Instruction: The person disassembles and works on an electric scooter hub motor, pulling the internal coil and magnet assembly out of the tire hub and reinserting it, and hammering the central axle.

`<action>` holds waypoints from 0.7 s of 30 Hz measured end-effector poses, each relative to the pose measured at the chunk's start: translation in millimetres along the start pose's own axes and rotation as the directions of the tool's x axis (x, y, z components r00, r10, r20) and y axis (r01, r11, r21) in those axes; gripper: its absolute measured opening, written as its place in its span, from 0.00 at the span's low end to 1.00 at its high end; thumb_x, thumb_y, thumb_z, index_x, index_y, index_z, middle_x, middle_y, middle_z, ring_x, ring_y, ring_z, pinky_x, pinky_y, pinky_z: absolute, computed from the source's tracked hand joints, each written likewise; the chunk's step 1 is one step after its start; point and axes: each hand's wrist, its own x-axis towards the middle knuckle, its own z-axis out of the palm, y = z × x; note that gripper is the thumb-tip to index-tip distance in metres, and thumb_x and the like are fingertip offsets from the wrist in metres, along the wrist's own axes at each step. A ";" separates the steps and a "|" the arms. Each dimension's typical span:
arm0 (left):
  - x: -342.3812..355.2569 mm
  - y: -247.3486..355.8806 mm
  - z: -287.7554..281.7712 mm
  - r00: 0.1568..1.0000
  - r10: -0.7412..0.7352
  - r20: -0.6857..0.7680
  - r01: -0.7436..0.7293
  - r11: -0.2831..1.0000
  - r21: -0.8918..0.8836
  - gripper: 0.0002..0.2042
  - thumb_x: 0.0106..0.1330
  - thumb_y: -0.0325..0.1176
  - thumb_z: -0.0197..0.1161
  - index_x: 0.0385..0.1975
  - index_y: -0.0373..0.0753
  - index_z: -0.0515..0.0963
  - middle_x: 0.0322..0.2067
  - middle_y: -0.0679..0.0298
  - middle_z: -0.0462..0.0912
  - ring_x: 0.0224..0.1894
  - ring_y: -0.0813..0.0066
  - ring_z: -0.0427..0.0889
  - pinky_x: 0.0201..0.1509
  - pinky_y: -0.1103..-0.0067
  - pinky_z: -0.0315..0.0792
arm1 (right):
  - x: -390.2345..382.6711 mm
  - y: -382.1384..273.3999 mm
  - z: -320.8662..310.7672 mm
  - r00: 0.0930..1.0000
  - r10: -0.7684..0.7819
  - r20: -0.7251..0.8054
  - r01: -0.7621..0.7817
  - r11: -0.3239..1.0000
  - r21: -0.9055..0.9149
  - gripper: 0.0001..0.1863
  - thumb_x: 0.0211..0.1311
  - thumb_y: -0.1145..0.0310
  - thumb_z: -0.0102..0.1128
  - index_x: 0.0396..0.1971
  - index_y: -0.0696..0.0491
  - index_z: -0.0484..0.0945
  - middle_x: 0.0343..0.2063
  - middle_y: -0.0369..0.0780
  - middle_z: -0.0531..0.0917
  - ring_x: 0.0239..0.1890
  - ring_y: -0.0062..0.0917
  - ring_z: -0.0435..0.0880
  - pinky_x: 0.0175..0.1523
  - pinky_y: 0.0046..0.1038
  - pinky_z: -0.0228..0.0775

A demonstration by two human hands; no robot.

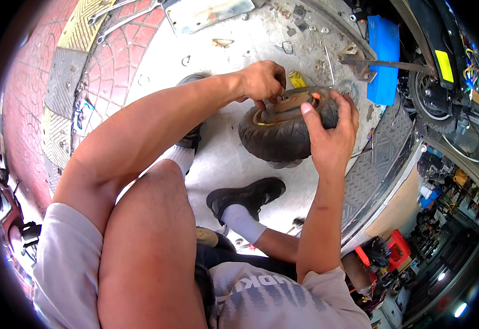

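Observation:
A small wheel with a black, treaded tyre [272, 141] lies tilted on the floor in front of me, its rusty brown rim [290, 105] facing up. My right hand [332, 129] grips the tyre's right side, thumb across the top and fingers over the far edge. At the rim's left part is my left hand [264, 82], its fingers curled and pinched together; whatever is between them is hidden. A small orange piece [315, 95] shows on the rim near my right thumb. Just behind the tyre sits a yellow object [296, 79], partly covered.
Wrenches [130, 24] lie on red paving at the far left, beside a metal plate [209, 15]. Nuts and small parts litter the concrete beyond the wheel. A thin metal rod [329, 64] and a blue bin [383, 60] are at the right. My shoe [246, 197] is nearby.

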 end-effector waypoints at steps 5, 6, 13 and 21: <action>5.9 -7.0 -7.6 1.000 -0.011 -0.020 0.009 0.994 -0.108 0.10 0.71 0.28 0.62 0.47 0.29 0.80 0.42 0.54 0.84 0.43 0.64 0.88 0.44 0.67 0.91 | -2.2 10.0 -3.1 0.994 -0.099 0.038 0.097 0.993 0.062 0.34 0.56 0.62 0.81 0.63 0.53 0.80 0.72 0.54 0.71 0.74 0.50 0.69 0.77 0.47 0.62; 5.3 -9.1 -13.6 0.999 -0.008 -0.034 0.004 0.992 -0.128 0.11 0.70 0.28 0.63 0.47 0.29 0.80 0.42 0.54 0.84 0.43 0.64 0.87 0.45 0.67 0.91 | -2.0 15.2 -4.4 0.992 -0.122 0.043 0.117 0.989 0.089 0.34 0.55 0.64 0.81 0.63 0.53 0.80 0.72 0.53 0.71 0.74 0.50 0.70 0.77 0.46 0.62; -7.3 -17.8 -65.1 0.982 0.037 -0.186 -0.092 0.950 -0.299 0.09 0.71 0.29 0.66 0.44 0.31 0.82 0.38 0.59 0.83 0.42 0.68 0.88 0.46 0.68 0.91 | 7.7 37.5 -22.3 0.980 -0.158 0.123 0.130 0.969 0.209 0.32 0.55 0.68 0.79 0.62 0.52 0.80 0.71 0.52 0.72 0.73 0.47 0.71 0.77 0.44 0.62; -30.1 -32.9 -78.4 0.969 -0.057 -0.242 -0.010 0.964 -0.265 0.08 0.71 0.31 0.68 0.43 0.35 0.83 0.30 0.64 0.83 0.34 0.71 0.89 0.41 0.71 0.89 | 3.6 27.5 -13.3 0.971 -0.227 0.074 0.218 0.969 0.119 0.33 0.53 0.66 0.80 0.61 0.53 0.80 0.70 0.52 0.73 0.72 0.49 0.72 0.76 0.45 0.62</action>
